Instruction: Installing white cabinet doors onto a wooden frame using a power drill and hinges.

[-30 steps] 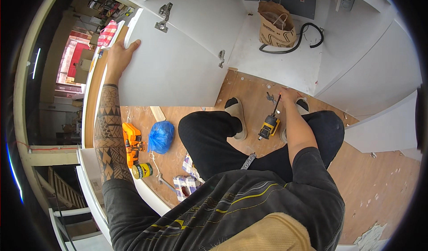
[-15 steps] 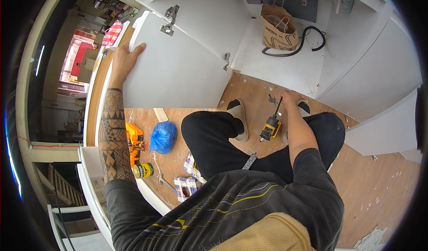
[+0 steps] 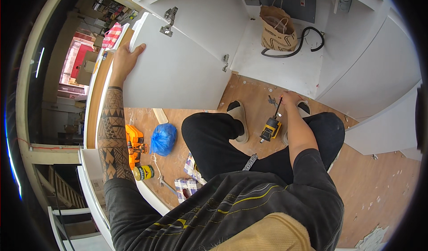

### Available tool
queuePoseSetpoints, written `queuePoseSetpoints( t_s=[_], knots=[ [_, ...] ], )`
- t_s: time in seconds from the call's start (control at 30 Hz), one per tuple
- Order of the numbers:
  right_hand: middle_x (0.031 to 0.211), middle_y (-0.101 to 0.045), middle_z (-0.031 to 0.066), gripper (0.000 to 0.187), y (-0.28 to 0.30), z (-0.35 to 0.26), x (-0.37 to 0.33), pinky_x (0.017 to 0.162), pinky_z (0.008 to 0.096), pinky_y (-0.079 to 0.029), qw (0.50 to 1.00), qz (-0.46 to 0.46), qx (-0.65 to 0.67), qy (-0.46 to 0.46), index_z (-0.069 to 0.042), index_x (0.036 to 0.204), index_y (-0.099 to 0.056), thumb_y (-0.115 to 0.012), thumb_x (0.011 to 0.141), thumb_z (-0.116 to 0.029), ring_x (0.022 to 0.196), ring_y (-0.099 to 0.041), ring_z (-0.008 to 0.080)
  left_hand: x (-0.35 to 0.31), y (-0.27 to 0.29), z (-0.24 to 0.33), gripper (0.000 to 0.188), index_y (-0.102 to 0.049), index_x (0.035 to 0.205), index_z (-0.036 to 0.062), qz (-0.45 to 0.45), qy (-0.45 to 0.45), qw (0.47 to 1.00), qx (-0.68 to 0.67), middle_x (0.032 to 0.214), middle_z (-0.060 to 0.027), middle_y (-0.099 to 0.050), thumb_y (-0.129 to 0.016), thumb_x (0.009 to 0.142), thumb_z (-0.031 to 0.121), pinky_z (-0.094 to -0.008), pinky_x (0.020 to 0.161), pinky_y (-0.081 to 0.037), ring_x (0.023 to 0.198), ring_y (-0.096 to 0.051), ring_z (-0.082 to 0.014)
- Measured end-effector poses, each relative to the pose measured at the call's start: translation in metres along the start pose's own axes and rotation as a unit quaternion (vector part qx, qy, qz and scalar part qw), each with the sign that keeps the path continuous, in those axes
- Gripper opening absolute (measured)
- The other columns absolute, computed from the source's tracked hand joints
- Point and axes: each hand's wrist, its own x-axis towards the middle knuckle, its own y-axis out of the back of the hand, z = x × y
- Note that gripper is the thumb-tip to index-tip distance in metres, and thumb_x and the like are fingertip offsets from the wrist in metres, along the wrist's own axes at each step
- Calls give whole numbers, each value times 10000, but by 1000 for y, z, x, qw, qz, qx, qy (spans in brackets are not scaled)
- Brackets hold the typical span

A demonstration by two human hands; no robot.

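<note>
The left hand's (image 3: 125,61) fingers are bent around the edge of the white door (image 3: 174,74), thumb along its face, other fingertips hidden. The right hand (image 3: 291,98) is low beside a thin dark rod (image 3: 278,107); how far its fingers close, or whether they grip the rod, I cannot tell. Just below, a yellow-and-black power tool (image 3: 270,129) lies on the floor (image 3: 254,88). Metal hinges (image 3: 168,22) line the door's cabinet-side edge; inside the cabinet, a black hose (image 3: 285,55) curls beside a paper bag (image 3: 276,34).
</note>
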Motion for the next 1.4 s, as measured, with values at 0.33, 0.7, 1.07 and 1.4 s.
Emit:
queuePoseSetpoints(
  t_s=[0.33, 0.7, 1.07, 1.4],
  knots=[
    [757, -650, 86, 55, -5, 5, 2, 474, 281, -491, 1000, -3, -11, -9, -40, 929, -632, -612, 944, -89, 589, -631, 179, 1, 1, 0, 500, -703, 1177, -46, -20, 35, 999, 9, 953, -154, -774, -748, 923, 382, -351, 723, -580, 789, -752, -215],
    [766, -665, 82, 83, 4, 2, -2, 467, 282, -493, 1000, 9, 9, 4, -47, 932, -631, -632, 946, -129, 570, -618, 164, 0, 0, 9, 542, -728, 1117, -34, -6, 27, 1000, 10, 891, -177, -771, -728, 910, 468, -391, 753, -575, 775, -757, -264],
    [765, -646, 64, 44, 11, -5, -4, 568, 335, -548, 999, 16, 29, -19, -70, 950, -615, -621, 944, -114, 646, -651, 191, 16, -4, -11, 621, -631, 1305, -16, 24, -24, 997, 75, 1099, -263, -741, -717, 912, 456, -455, 922, -547, 1025, -731, -383],
    [602, -604, 76, 207, -8, -23, -73, 411, 319, -433, 991, 4, 124, -39, -59, 735, -625, -583, 911, -161, 483, -580, 186, -4, -2, -20, 699, -331, 1588, 303, 50, -62, 988, 129, 1471, -205, -568, -650, 968, 354, -510, 1068, -483, 1304, -583, -423]
  ],
)
